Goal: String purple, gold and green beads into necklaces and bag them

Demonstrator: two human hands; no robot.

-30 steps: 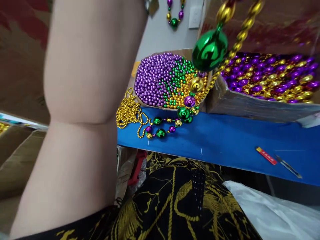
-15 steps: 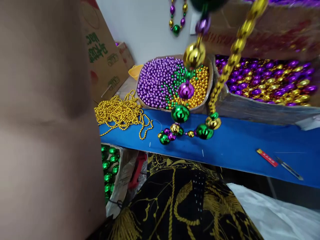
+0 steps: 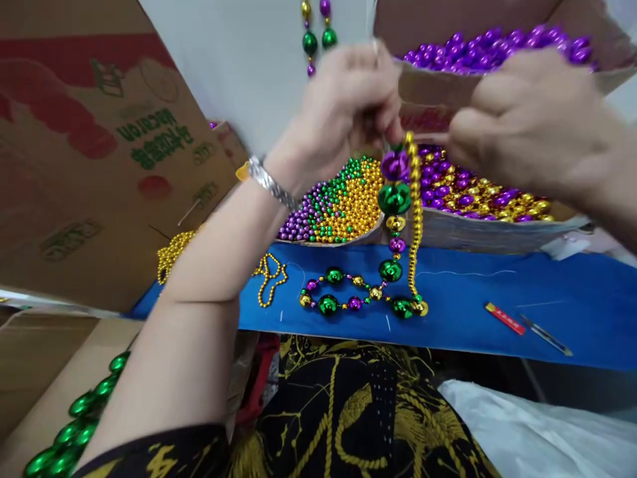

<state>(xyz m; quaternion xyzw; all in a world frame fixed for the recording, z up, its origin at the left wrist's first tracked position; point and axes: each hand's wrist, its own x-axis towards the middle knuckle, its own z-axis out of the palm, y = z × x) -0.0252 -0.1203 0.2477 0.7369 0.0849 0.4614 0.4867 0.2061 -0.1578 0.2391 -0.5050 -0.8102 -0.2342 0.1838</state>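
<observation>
My left hand (image 3: 351,99), a bracelet at its wrist, pinches the top of a bead necklace (image 3: 394,198) above the table. Large green, purple and gold beads hang down one side, with a run of small gold beads (image 3: 415,232) down the other. The lower part, a loop of mixed beads (image 3: 328,305), rests on the blue tabletop (image 3: 458,305). To the right, my right hand (image 3: 522,126) is raised and blurred, its fingers curled into a fist. Whatever it may hold is hidden.
Behind the hands stand a box of small purple, green and gold beads (image 3: 348,206) and a box of purple and gold beads (image 3: 478,189). Gold bead strings (image 3: 271,275) lie left. A red packet (image 3: 505,318) and tweezers-like tool (image 3: 546,335) lie right. Large green beads (image 3: 74,431) sit lower left.
Both hands have come into view; earlier only a large blurred arm showed at left. The necklace hangs lower, with its bottom loop spread on the table. The view has shifted.
</observation>
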